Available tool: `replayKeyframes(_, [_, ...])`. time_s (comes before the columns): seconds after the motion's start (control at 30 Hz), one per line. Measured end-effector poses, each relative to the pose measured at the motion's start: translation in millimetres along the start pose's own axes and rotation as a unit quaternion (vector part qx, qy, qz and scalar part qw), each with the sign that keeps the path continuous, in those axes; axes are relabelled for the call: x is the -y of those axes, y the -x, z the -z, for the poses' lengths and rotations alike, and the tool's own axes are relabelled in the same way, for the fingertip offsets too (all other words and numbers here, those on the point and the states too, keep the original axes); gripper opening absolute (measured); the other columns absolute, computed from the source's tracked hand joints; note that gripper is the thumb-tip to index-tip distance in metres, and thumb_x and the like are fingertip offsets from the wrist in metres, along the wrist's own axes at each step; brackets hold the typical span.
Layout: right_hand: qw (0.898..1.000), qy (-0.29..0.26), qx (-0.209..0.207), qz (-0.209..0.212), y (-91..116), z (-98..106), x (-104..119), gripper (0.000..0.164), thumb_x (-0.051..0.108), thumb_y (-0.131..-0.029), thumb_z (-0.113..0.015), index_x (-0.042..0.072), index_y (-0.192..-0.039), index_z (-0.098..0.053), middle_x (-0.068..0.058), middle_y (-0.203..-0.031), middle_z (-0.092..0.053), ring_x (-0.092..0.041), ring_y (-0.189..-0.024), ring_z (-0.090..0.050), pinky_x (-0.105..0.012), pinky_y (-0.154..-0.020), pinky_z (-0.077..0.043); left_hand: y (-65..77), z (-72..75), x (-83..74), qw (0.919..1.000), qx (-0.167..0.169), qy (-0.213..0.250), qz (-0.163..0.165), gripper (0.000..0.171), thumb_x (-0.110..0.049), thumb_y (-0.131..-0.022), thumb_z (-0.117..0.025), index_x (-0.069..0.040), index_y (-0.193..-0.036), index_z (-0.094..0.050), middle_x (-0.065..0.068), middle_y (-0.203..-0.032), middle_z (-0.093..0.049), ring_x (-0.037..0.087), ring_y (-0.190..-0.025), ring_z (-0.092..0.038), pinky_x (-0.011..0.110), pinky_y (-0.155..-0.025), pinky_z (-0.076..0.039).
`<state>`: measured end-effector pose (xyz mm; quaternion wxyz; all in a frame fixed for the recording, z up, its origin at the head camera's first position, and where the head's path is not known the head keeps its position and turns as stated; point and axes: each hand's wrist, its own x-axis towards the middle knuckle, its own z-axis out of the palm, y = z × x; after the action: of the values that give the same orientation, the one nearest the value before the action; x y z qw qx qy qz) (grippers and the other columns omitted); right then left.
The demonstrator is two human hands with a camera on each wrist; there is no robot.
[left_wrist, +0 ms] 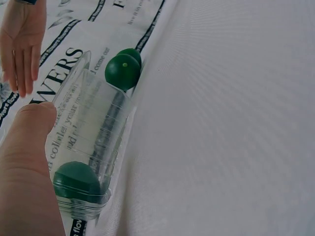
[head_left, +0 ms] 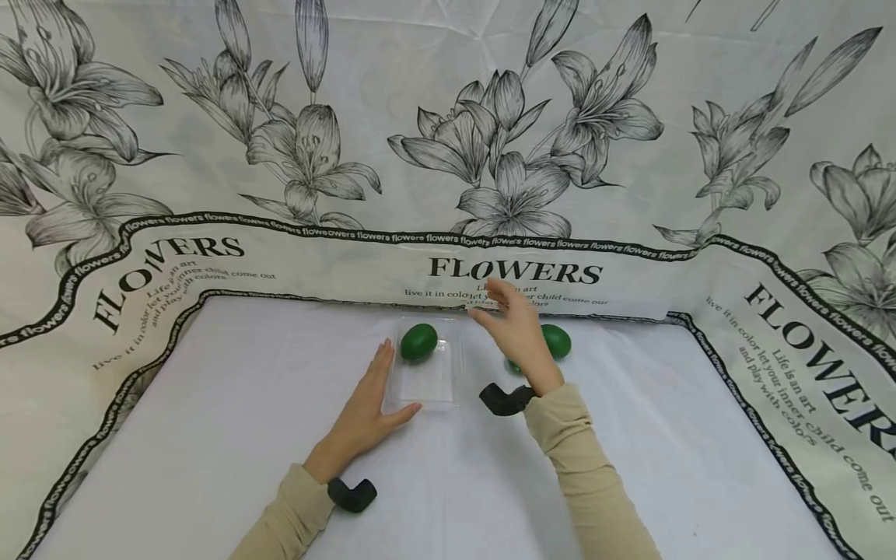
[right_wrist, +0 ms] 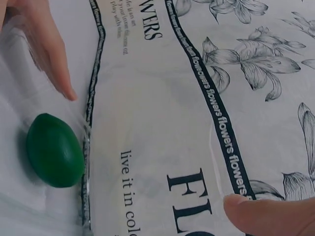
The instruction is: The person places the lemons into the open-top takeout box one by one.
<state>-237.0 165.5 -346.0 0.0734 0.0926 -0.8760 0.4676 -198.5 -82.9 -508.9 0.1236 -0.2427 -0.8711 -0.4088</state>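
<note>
Glossy green oval fruit [head_left: 418, 342] in clear rectangular plastic tray [head_left: 427, 386], left bare hand [head_left: 364, 404] alongside, right bare hand [head_left: 518, 330] raised

Fruit lies on its side inside tray, at the far end, toward the left wall; near part of the tray floor shows bare. Tray sits flat on smooth white cloth [head_left: 210, 435], close to the far edge. Left hand runs along the tray's left wall, fingers straight and close together, thumb spread apart toward the near edge; can't tell how firmly it touches. Right hand is up, just right of tray, thumb and fingers apart, fingers lightly bent, clamped on nothing. Two more glossy green oval fruits [head_left: 557, 341] lie right of tray, outside it, partly behind the right hand and wrist in the head view; left wrist view shows them overlapping, can't tell if touching. The front one has a pale spot on its end.

Each wrist carries a black angular device [head_left: 505, 399]; both arms in beige long sleeves [head_left: 581, 443]. Beyond the cloth: white fabric backdrop [head_left: 385, 194], black line-drawn lilies, black bands, "FLOWERS" lettering, running along the back and both sides.
</note>
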Motion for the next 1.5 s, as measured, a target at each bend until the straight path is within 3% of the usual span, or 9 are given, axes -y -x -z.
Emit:
replayKeyframes(0.37, [0.997,-0.044,-0.055,0.028,2.5,33.4,-35.5,0.059,0.018,-0.092,-0.073,0.001,-0.144,-0.049,-0.013,-0.146,-0.05,-0.028,-0.138,-0.043,-0.039,-0.115,-0.032,0.0,0.9,2.3,0.9998,0.011,0.0,0.014,0.102,-0.043,-0.088,-0.073,-0.003,-0.159,-0.011,0.01,-0.166,-0.008,0.021,-0.152,-0.006,0.049,-0.119,-0.018])
replayKeyframes(0.57, [0.994,-0.082,-0.06,0.033,6.3,41.4,-65.1,0.062,0.021,-0.093,-0.072,0.004,-0.146,-0.047,-0.01,-0.15,-0.047,-0.024,-0.142,-0.038,-0.037,-0.117,-0.028,0.6,1.2,2.6,1.0,0.005,0.0,0.009,0.101,-0.043,-0.088,-0.073,-0.004,-0.159,-0.012,0.01,-0.166,-0.008,0.023,-0.152,-0.008,0.052,-0.118,-0.02])
replayKeyframes(0.73, [0.991,-0.117,-0.068,0.019,15.7,36.8,-88.6,0.063,0.017,-0.093,-0.072,0.004,-0.148,-0.044,-0.011,-0.152,-0.044,-0.024,-0.144,-0.035,-0.034,-0.118,-0.025,0.8,1.2,2.9,1.0,-0.001,-0.001,0.001,0.101,-0.044,-0.088,-0.073,-0.002,-0.158,-0.013,0.01,-0.166,-0.01,0.026,-0.151,-0.01,0.053,-0.117,-0.022])
replayKeyframes(1.1, [0.987,-0.147,-0.06,0.007,45.8,17.5,-105.0,0.063,0.003,-0.09,-0.072,-0.005,-0.146,-0.042,-0.02,-0.151,-0.043,-0.028,-0.144,-0.032,-0.037,-0.119,-0.023,-1.7,1.3,2.9,1.0,0.004,-0.003,0.004,0.102,-0.044,-0.088,-0.073,-0.003,-0.159,-0.012,0.011,-0.166,-0.011,0.024,-0.152,-0.009,0.052,-0.118,-0.021])
replayKeyframes(1.37, [0.991,-0.113,-0.065,0.041,49.2,5.3,-124.6,0.066,-0.001,-0.087,-0.075,-0.003,-0.145,-0.045,-0.021,-0.15,-0.043,-0.034,-0.145,-0.029,-0.044,-0.119,-0.021,-0.8,0.9,2.2,0.9999,0.011,-0.001,0.013,0.101,-0.043,-0.088,-0.073,-0.002,-0.158,-0.012,0.011,-0.166,-0.009,0.022,-0.152,-0.008,0.05,-0.118,-0.02])
replayKeyframes(1.5, [0.991,-0.107,-0.075,0.04,45.2,-2.3,-148.0,0.07,0.001,-0.085,-0.077,0.003,-0.148,-0.045,-0.016,-0.154,-0.04,-0.029,-0.146,-0.028,-0.039,-0.119,-0.02,-0.9,1.0,1.1,0.9998,0.013,-0.001,0.017,0.101,-0.044,-0.088,-0.072,-0.002,-0.158,-0.012,0.009,-0.166,-0.008,0.022,-0.152,-0.007,0.049,-0.119,-0.019])
